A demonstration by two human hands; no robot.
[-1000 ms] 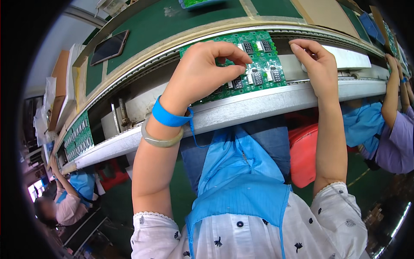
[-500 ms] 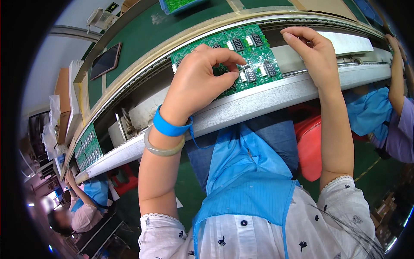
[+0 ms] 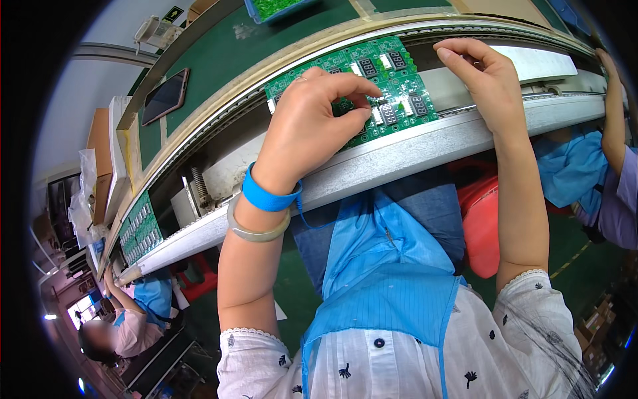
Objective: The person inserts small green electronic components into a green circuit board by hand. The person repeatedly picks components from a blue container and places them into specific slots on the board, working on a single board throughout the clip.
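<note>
A green circuit board panel [image 3: 404, 81] with several black digit displays and white connectors lies on the conveyor rails. Over its left half is my left hand [image 3: 312, 110], thumb and fingers curled toward each other beside a display; anything between them is too small to name. A blue wrist strap [image 3: 269, 193] with a cord and a pale bangle [image 3: 258, 231] circle that wrist. Just past the panel's right edge my right hand [image 3: 488, 83] hovers, thumb and index nearly together, the other fingers folded in. Whatever it may hold is hidden.
A metal rail [image 3: 372, 156] runs along the near side. Another board panel [image 3: 139, 229] sits farther left on the line. A phone [image 3: 165, 96] and a blue bin [image 3: 272, 10] of green pieces rest beyond. Co-workers' arms [image 3: 615, 110] reach in at both ends.
The whole view has shifted slightly. Both my hands keep nearly the same pose and place over and beside the panel.
</note>
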